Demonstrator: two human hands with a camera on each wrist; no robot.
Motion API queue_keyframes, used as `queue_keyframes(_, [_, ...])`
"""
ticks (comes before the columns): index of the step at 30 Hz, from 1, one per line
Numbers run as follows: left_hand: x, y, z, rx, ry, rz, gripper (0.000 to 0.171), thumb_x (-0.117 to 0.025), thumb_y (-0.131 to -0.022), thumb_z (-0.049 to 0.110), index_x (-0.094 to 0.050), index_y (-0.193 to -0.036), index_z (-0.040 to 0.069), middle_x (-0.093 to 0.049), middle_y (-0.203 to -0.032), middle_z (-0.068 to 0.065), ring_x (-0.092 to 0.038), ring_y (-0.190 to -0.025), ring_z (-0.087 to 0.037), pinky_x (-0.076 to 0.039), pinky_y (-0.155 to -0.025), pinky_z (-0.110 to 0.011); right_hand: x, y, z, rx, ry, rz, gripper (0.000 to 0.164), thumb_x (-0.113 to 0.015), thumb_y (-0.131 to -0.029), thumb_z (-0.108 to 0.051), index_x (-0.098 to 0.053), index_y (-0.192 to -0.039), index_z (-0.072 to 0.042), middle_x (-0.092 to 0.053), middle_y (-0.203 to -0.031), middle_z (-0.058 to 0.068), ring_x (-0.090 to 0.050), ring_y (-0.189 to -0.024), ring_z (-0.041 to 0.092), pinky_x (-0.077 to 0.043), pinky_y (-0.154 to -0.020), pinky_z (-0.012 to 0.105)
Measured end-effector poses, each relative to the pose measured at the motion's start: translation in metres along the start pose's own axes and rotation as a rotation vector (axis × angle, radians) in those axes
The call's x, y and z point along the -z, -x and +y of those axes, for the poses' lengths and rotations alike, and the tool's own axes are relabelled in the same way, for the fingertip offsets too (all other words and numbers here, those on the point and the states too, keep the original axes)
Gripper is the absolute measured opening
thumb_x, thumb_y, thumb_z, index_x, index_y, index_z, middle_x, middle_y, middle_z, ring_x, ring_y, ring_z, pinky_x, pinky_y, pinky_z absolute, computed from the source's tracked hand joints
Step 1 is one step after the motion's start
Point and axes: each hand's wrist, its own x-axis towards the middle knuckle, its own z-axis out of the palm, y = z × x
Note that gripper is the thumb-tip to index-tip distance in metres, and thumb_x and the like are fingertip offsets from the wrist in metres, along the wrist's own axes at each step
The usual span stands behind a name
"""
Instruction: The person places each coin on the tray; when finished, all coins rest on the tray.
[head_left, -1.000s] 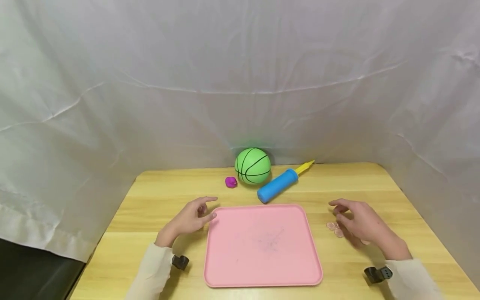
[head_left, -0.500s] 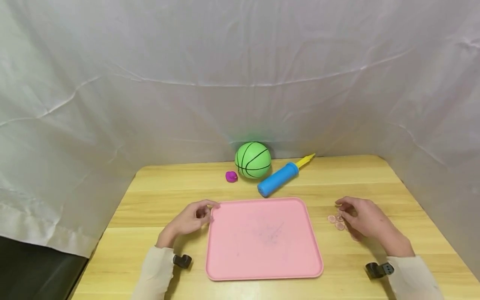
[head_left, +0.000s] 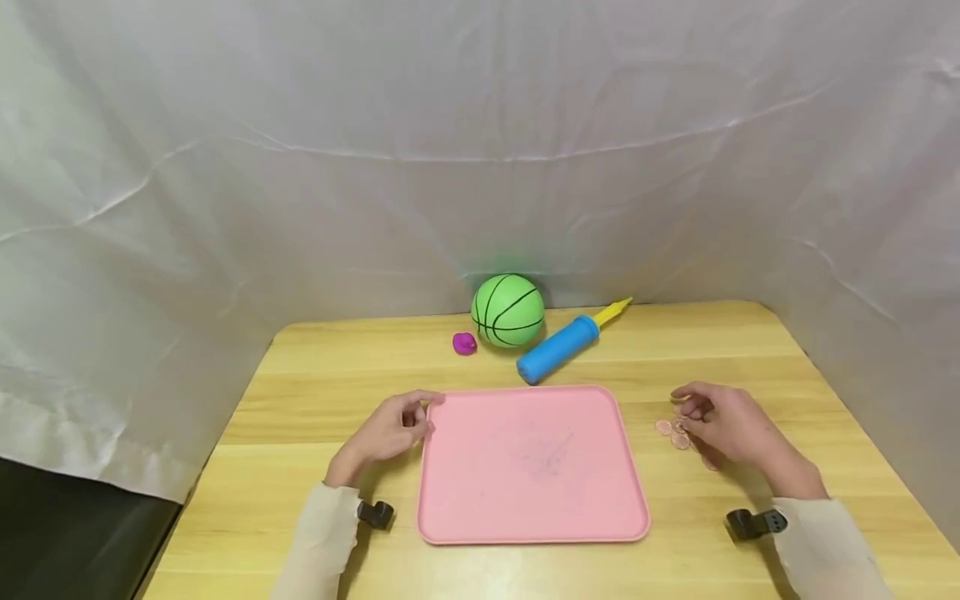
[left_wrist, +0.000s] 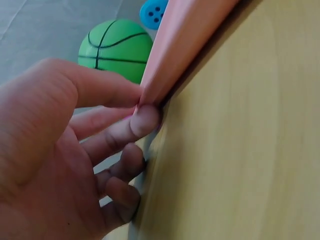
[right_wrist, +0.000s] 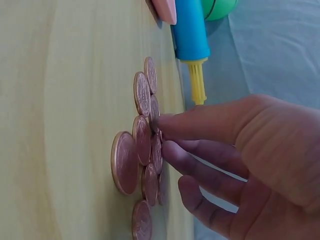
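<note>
Round copper-coloured coins (right_wrist: 142,140) lay at fingertips of my nearer right hand (head_left: 726,423), thumb and fingers slightly apart; left hand (head_left: 388,427) pinched corner of pink rectangular tray (head_left: 525,504).

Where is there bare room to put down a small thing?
The pink tray is free inside. Bare table also lies left of the left hand, and right of the blue pump, beyond the right hand. Crowded: behind the tray, where the purple item, green ball and pump cluster, and at the coins beside the right hand.
</note>
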Motion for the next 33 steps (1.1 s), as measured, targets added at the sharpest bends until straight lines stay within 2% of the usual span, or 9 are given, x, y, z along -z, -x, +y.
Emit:
queue_keyframes(3, [-0.002, -0.003, 0.002, 0.017, -0.021, 0.019, 0.045, -0.066, -0.099, -0.002, -0.066, -0.144, -0.002, -0.066, -0.084, -0.004, -0.054, -0.069, -0.006, -0.046, -0.063, -0.020, 0.000, -0.005, 0.001, -0.022, -0.012, 0.000, 0.030, -0.082, -0.095, -0.006, -0.076, -0.123, -0.001, -0.078, -0.095, 0.000, -0.073, -0.087, 0.015, -0.058, -0.076, 0.026])
queue_keyframes(11, [-0.012, -0.008, 0.006, 0.040, -0.006, 0.072, 0.046, -0.066, -0.095, -0.005, -0.068, -0.141, -0.002, -0.066, -0.082, -0.005, -0.054, -0.068, -0.006, -0.046, -0.060, -0.019, 0.002, -0.018, 0.004, -0.063, 0.019, -0.027, 0.031, -0.079, -0.097, -0.012, -0.074, -0.126, -0.002, -0.076, -0.095, 0.000, -0.070, -0.087, 0.017, -0.057, -0.082, 0.041])
queue_keyframes(20, [-0.018, -0.011, 0.010, 0.080, -0.010, 0.090, 0.048, -0.067, -0.094, -0.004, -0.069, -0.142, 0.002, -0.066, -0.083, -0.005, -0.054, -0.069, -0.009, -0.045, -0.060, -0.019, 0.004, -0.022, 0.000, -0.091, 0.010, -0.052, 0.039, -0.081, -0.095, -0.017, -0.072, -0.129, -0.001, -0.076, -0.097, 0.002, -0.069, -0.088, 0.017, -0.056, -0.081, 0.039])
queue_keyframes(27, [-0.018, -0.008, 0.009, 0.061, 0.018, 0.076, 0.047, -0.067, -0.098, -0.003, -0.066, -0.145, 0.000, -0.069, -0.083, -0.008, -0.053, -0.069, -0.008, -0.043, -0.062, -0.018, 0.006, -0.023, 0.001, -0.127, -0.015, -0.087, 0.043, -0.081, -0.094, -0.015, -0.070, -0.131, 0.003, -0.074, -0.093, 0.002, -0.065, -0.081, 0.015, -0.055, -0.079, 0.037])
queue_keyframes(33, [-0.016, -0.008, 0.008, 0.052, 0.010, 0.059, 0.047, -0.066, -0.101, -0.001, -0.064, -0.148, -0.002, -0.068, -0.084, -0.006, -0.051, -0.070, -0.006, -0.042, -0.063, -0.018, 0.009, -0.028, -0.001, -0.156, -0.049, -0.149, 0.036, -0.078, -0.097, -0.010, -0.070, -0.127, 0.008, -0.070, -0.094, 0.008, -0.061, -0.082, 0.019, -0.053, -0.078, 0.036])
